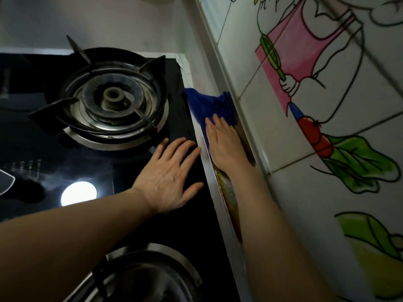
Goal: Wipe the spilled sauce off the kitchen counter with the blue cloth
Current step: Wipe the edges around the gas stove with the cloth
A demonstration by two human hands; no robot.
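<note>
Blue cloth (212, 105) lies under my flat, spread right hand (225, 144) on the sauce-streaked counter strip (229, 192); my left hand (170, 177) rests splayed on the black hob (196, 225).

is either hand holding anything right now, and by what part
Neither hand grips anything. The right hand presses flat on the near end of the blue cloth; the left hand rests open on the black stovetop.
</note>
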